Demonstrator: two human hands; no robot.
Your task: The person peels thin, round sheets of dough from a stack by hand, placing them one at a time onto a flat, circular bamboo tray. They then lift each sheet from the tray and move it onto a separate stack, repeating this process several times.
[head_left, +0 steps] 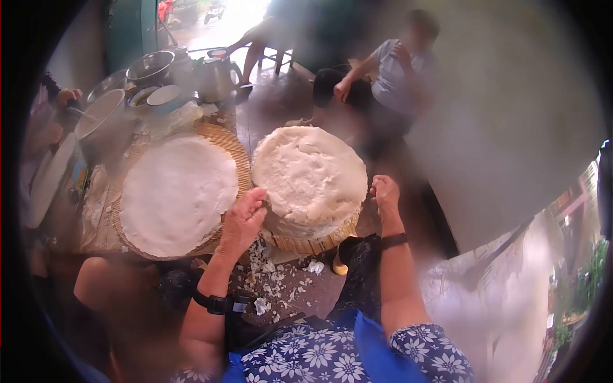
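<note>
A thick round white dough-like slab (310,172) with an uneven top rests on a round woven mat (306,244) in front of me. My left hand (244,220) is at its left edge, fingers curled together; what they may hold is too small to tell. Close to the right edge is my right hand (385,191), its fingers also curled in, with their contents hidden. To the left, a wide flat white round sheet (179,195) lies on another woven mat (239,150).
Metal bowls (151,67), a metal jug (217,80) and a white bowl (100,115) stand at the back left. Crumbs and scraps (268,271) litter the surface near me. One person (399,76) sits at the back right; another person's hand (69,96) shows at the left.
</note>
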